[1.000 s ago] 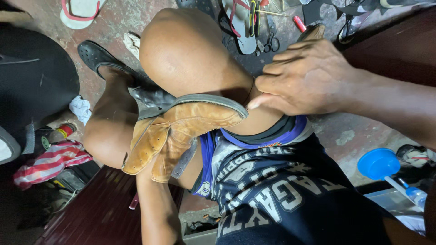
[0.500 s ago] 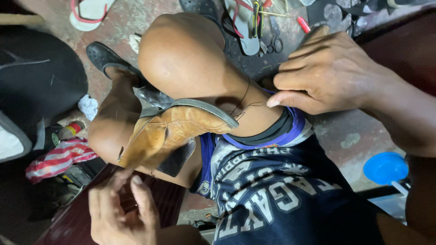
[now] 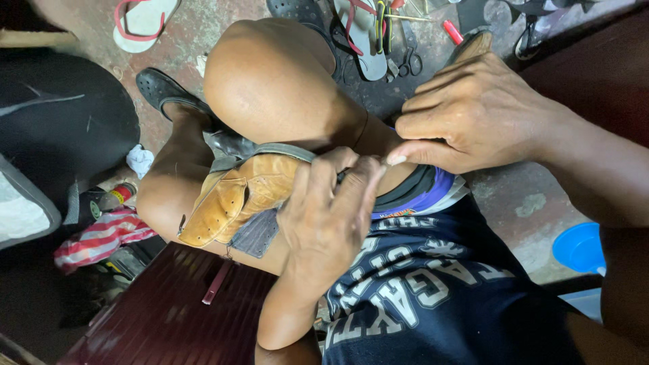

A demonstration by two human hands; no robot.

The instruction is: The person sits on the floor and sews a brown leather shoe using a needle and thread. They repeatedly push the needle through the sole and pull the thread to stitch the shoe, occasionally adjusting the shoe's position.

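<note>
- head view, against the frame half a second earlier: left hand (image 3: pixel 324 223) has been brought up from the lower left, where it was held free above the dark red surface (image 3: pixel 169 318), onto the tan leather shoe (image 3: pixel 236 199).
- right hand (image 3: pixel 473 111) has hardly shifted; it is seen at the thigh, just right of the shoe's heel end.
- shoe is unchanged in place: wedged sole-up between the bent knees, toe toward lower left.
- left hand fingers (image 3: pixel 358 186) are laid loosely curled over the shoe's grey sole rim (image 3: pixel 284 150), touching it; a firm hold cannot be told.
- right hand fingers (image 3: pixel 422 125) are curled in, thumb and forefinger pinched together; what is pinched is too small to tell.
- fingertips of both hands are nearly touching above the shoe's heel.
- counts: one tan shoe worked on, two hands.
- on the floor: one white flip-flop with red straps (image 3: pixel 145 20), one grey flip-flop (image 3: pixel 368 40), one black shoe (image 3: pixel 159 88), one pair of scissors (image 3: pixel 409 64), one blue bowl (image 3: pixel 578 247), one striped cloth (image 3: pixel 101 236).
</note>
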